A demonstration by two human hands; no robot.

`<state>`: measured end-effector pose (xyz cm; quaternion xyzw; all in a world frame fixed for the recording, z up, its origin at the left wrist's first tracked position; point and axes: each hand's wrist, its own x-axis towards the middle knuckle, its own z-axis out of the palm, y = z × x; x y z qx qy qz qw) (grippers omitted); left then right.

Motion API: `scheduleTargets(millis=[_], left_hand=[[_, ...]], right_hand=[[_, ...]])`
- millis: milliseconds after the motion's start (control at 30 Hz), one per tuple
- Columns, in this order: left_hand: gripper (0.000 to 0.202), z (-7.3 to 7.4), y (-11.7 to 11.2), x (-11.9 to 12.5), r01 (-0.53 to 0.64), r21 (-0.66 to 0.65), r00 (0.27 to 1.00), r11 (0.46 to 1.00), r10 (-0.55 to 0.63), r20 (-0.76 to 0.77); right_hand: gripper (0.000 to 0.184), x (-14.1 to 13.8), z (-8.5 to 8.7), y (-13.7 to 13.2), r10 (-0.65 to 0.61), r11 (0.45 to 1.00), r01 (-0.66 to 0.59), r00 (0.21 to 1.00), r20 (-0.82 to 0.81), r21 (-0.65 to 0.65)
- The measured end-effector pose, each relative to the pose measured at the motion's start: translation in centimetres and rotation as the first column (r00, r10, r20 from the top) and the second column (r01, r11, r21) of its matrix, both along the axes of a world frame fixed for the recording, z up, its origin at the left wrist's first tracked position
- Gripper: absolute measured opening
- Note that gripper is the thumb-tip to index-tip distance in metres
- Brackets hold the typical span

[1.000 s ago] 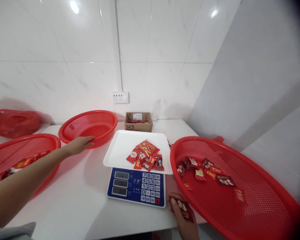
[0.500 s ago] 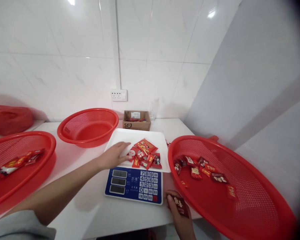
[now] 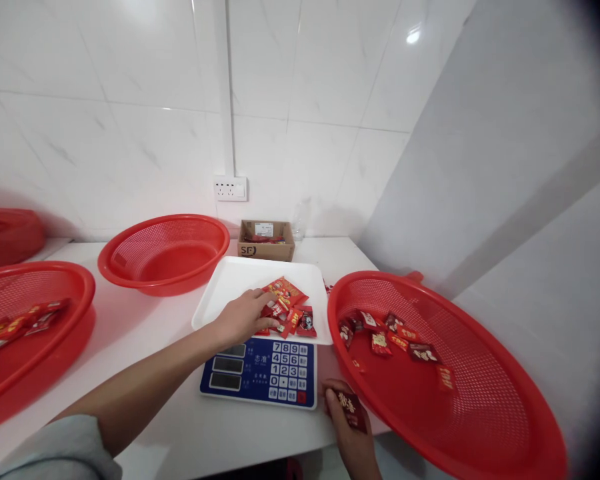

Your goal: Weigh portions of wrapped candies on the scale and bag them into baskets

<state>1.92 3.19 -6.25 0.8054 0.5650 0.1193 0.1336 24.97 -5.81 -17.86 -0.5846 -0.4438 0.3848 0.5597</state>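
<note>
My left hand (image 3: 250, 313) reaches over the left side of a pile of small red snack packets (image 3: 293, 319) on the white tray (image 3: 225, 280) of a weighing scale. Its thumb and fingers are apart and touch or hover just over the packets; which of the two I cannot tell. Below the tray lies the scale's blue keypad panel (image 3: 260, 373), its left part partly covered by my wrist. My right hand (image 3: 347, 427), at the table's front edge, is closed around a dark red packet (image 3: 351, 408) with gold lettering, right of the panel.
A large red basket (image 3: 480, 420) with several packets stands tilted on the right. Another red basket (image 3: 87, 287) with packets is at the left. A third red basket (image 3: 165, 290) stands behind, beside a cardboard box (image 3: 266, 251). A wall socket (image 3: 231, 189) is above.
My left hand has moved right, from the tray's left part onto the packet pile. The right hand still holds its dark red packet. The whole view has shifted slightly.
</note>
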Motion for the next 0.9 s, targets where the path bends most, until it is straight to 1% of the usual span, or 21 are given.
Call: scheduleTargets(millis=[100, 200, 300, 433, 533, 633, 700, 767, 833, 900], left_hand=[[0.05, 0.2, -0.4, -0.6, 0.031, -0.01, 1.0, 0.999, -0.031, -0.002], [0.045, 0.6, -0.3, -1.3, 0.036, -0.01, 0.999, 0.999, -0.037, -0.027], [0.041, 0.7, 0.2, -1.6, -0.024, 0.016, 0.995, 1.0, 0.025, -0.099], [0.041, 0.4, 0.7, -1.6, -0.114, 0.066, 0.971, 0.991, 0.125, -0.204], [0.037, 0.5, 1.1, -2.3, -0.175, 0.105, 0.952, 0.979, 0.195, -0.237], [0.037, 1.7, 1.6, -4.4, -0.293, 0.178, 0.917, 0.94, 0.328, -0.226], [0.037, 2.8, 2.1, -6.5, -0.388, 0.237, 0.877, 0.89, 0.436, -0.202], [0.039, 3.8, 2.6, -8.7, -0.459, 0.275, 0.841, 0.845, 0.512, -0.172], [0.041, 4.2, 3.1, -10.2, -0.495, 0.297, 0.823, 0.817, 0.55, -0.141], [0.041, 4.0, 3.3, -10.7, -0.491, 0.315, 0.831, 0.812, 0.545, -0.109]], right_hand=[[0.029, 0.1, -0.1, 0.1, -0.005, 1.0, 0.005, 1.0, 0.009, 0.015], [0.029, 0.7, -0.2, 0.4, 0.052, 0.999, -0.052, 0.998, 0.035, 0.013], [0.031, 1.4, -0.5, 0.7, 0.123, 0.992, -0.122, 0.991, 0.053, -0.023], [0.034, 1.7, -0.7, 0.8, 0.114, 0.993, -0.111, 0.991, 0.062, -0.049], [0.033, 1.4, -0.6, 0.6, 0.1, 0.995, -0.099, 0.992, 0.071, -0.017], [0.032, 1.2, -0.6, 0.5, 0.067, 0.998, -0.068, 0.996, 0.06, 0.018], [0.033, 1.1, -0.5, 0.5, 0.093, 0.996, -0.093, 0.994, 0.051, 0.0], [0.032, 1.0, -0.5, 0.4, 0.087, 0.996, -0.087, 0.995, 0.04, -0.002], [0.029, 0.9, -0.5, 0.3, 0.055, 0.998, -0.056, 0.998, 0.038, 0.021], [0.028, 0.7, -0.5, 0.3, 0.05, 0.998, -0.052, 0.998, 0.045, 0.037]])
